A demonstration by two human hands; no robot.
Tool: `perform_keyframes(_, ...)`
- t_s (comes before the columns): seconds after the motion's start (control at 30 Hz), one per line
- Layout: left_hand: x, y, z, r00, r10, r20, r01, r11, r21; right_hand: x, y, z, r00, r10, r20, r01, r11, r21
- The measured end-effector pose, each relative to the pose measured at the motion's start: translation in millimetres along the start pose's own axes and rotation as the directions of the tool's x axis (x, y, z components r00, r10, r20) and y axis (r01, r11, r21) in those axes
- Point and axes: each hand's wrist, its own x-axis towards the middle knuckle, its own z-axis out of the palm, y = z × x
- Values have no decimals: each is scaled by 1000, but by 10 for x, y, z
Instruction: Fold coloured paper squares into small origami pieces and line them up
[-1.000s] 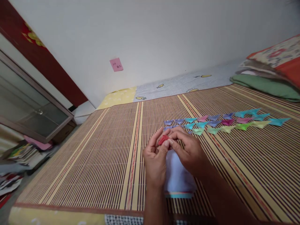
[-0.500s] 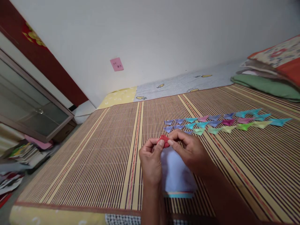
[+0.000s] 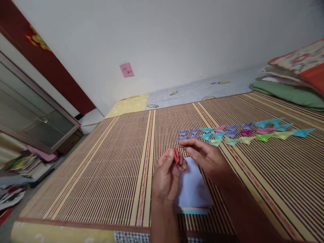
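Note:
Between the thumb and fingers of my left hand [image 3: 167, 173] is a small folded red paper [image 3: 176, 156], turned nearly edge-on. My right hand [image 3: 206, 158] is just to its right, apart from the paper, with its fingers stretched out and nothing in them. Below both hands lies a stack of paper sheets [image 3: 193, 189], pale lilac on top with blue and other colours at its near edge. Beyond the hands, rows of small folded paper boats [image 3: 246, 132] in blue, green, pink and yellow stand on the striped mat [image 3: 113, 175].
Pillows [image 3: 303, 64] and a green folded cloth [image 3: 288, 94] are piled at the right back. A pink note [image 3: 127, 70] is stuck on the wall. To the left are a glass-doored cabinet [image 3: 43, 111] and a pile of books [image 3: 27, 165] below the mat's level.
My right hand has let go of the red paper and its fingers have straightened. The left hand keeps the paper and has turned it edge-on.

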Motion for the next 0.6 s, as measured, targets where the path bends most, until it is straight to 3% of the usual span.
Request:
perform_keyframes(0.1,-22,-39,27,983,-134,122,144,986,-80,6,19,-9,997,-29,71,25,999,48)
perform_keyframes(0.2,-26,-102,21,962,-201,184,211,977,-40,12,0,-14,994,-71,79,61,991,119)
perform_keyframes(0.3,-14,-109,-19,974,-186,126,175,980,90,16,-12,-59,997,-52,62,43,991,131)
perform_keyframes(0.43,-13,-24,-94,998,-58,-31,65,952,299,24,8,-131,996,-79,29,78,997,19)
perform_keyframes(0.6,-31,18,-138,989,-128,71,94,927,363,32,36,-123,995,-90,37,93,991,-94)
